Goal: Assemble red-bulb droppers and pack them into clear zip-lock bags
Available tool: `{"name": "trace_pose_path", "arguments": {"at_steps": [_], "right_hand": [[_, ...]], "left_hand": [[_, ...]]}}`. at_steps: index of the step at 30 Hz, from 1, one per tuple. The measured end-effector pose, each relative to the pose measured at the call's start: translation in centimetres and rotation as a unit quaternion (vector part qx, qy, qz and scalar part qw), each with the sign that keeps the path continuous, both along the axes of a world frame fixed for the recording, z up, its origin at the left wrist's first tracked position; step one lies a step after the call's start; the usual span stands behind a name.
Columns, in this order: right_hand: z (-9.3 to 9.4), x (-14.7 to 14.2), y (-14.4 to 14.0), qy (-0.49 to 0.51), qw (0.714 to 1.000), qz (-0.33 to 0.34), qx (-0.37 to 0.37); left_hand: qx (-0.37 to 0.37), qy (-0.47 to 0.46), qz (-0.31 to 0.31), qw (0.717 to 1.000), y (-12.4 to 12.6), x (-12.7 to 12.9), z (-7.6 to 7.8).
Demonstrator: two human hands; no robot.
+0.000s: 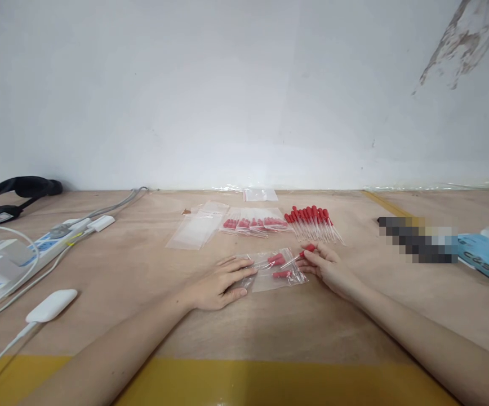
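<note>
Head view shows your small clear bag lying flat on the table between your hands, a few red-bulbed droppers already inside it. Your right hand pinches one more dropper by its red bulb; its long axis points left and slightly toward you, tip at the bag's right edge. Your left hand lies flat with fingers spread, pressing the bag's left side down. Just beyond sit a row of loose droppers, filled bags and empty bags. A power strip lies well off to your left.
</note>
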State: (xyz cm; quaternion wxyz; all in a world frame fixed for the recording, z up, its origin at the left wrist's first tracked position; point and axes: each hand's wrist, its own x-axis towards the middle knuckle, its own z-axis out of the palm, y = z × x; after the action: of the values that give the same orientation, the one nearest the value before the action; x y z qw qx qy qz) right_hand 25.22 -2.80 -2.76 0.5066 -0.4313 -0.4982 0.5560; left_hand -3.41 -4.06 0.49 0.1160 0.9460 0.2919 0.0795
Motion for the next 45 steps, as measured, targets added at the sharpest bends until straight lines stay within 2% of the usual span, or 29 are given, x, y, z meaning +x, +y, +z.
{"name": "trace_pose_path", "arguments": {"at_steps": [2, 5, 8, 11, 14, 17, 22, 26, 28, 30, 32, 34, 36, 39, 42, 45], "right_hand": [[0.0, 0.3, 0.0, -0.095, 0.995, 0.026, 0.022], [0.1, 0.7, 0.4, -0.244, 0.965, 0.061, 0.077], [0.0, 0.7, 0.9, -0.316, 0.936, 0.066, 0.139], [-0.3, 0.1, 1.2, -0.280, 0.945, 0.090, 0.145], [-0.3, -0.4, 1.2, -0.198, 0.970, 0.105, 0.097], [0.1, -0.3, 0.9, -0.157, 0.981, 0.103, 0.053], [1.0, 0.3, 0.5, -0.119, 0.981, 0.148, -0.026], [1.3, 0.8, 0.8, -0.177, 0.965, 0.185, -0.047], [1.5, 1.2, 1.7, -0.254, 0.957, 0.141, -0.007], [1.8, 1.8, 3.1, -0.353, 0.933, 0.031, 0.067], [2.2, 2.4, 5.0, -0.452, 0.878, -0.079, 0.137], [2.8, 2.6, 7.1, -0.522, 0.824, -0.142, 0.166], [3.3, 2.2, 9.1, -0.563, 0.790, -0.190, 0.155], [4.0, 1.1, 11.7, -0.588, 0.763, -0.251, 0.100], [4.3, 0.2, 13.8, -0.588, 0.756, -0.284, 0.054], [4.2, -0.1, 15.2, -0.581, 0.762, -0.285, 0.030]], "left_hand": [[0.003, 0.002, -0.001, 1.000, 0.0, 0.0, 0.0], [0.009, 0.007, 0.002, 1.000, 0.1, 0.0, -0.1], [0.013, 0.006, 0.001, 1.000, 0.1, 0.0, -0.1], [0.017, -0.002, 0.000, 1.000, 0.1, 0.0, -0.3], [0.018, -0.009, 0.001, 1.000, 0.1, 0.0, -0.3], [0.015, -0.005, -0.001, 1.000, 0.1, 0.0, -0.2], [0.015, 0.006, 0.000, 1.000, 0.0, 0.1, 0.0], [0.015, -0.003, -0.007, 1.000, 0.1, 0.0, -0.1], [0.016, -0.011, -0.010, 1.000, 0.1, 0.0, -0.2], [0.014, -0.018, -0.012, 1.000, 0.1, 0.0, -0.3], [0.011, -0.027, -0.012, 0.999, 0.1, 0.0, -0.2], [0.004, -0.039, -0.011, 0.999, 0.0, 0.1, 0.0], [-0.004, -0.052, -0.009, 0.999, -0.1, 0.2, 0.2], [-0.009, -0.058, -0.008, 0.998, -0.1, 0.2, 0.3], [-0.010, -0.045, -0.007, 0.999, 0.0, 0.1, 0.2], [-0.007, -0.033, -0.011, 0.999, 0.1, 0.0, 0.0]]}}
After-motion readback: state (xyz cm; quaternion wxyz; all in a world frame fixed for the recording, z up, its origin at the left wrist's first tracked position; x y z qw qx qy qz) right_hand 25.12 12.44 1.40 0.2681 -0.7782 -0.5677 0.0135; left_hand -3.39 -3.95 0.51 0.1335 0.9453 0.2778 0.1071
